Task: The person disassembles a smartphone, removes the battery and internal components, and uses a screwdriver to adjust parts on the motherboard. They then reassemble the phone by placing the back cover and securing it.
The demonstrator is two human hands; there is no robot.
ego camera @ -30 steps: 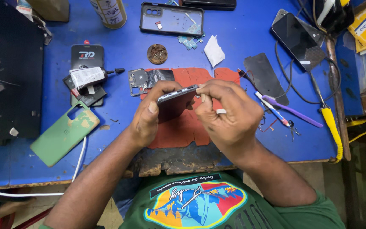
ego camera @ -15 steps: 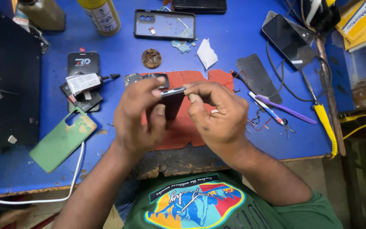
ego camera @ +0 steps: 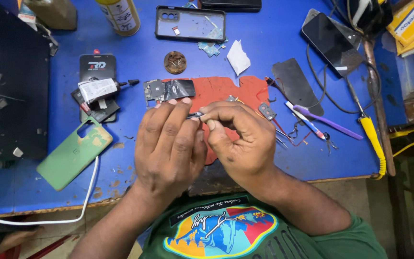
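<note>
Nearest the edge of the blue worktable (ego camera: 283, 158), the person's left hand (ego camera: 168, 146) is wrapped around a dark, thin phone body (ego camera: 195, 115), nearly hiding it; only a sliver shows between the fingertips. The right hand (ego camera: 243, 141) is pinched closed against that same edge, thumb and forefinger pressing at it. Both hover over a red rubber work mat (ego camera: 226, 91). Just beyond lies a loose circuit board with black shielding (ego camera: 168, 89), and to the right a purple plastic pry tool (ego camera: 329, 123). Farther back sits a clear phone case (ego camera: 190, 24). A slip here, I'd judge, could crack the part or send small pieces skittering off the mat.
</note>
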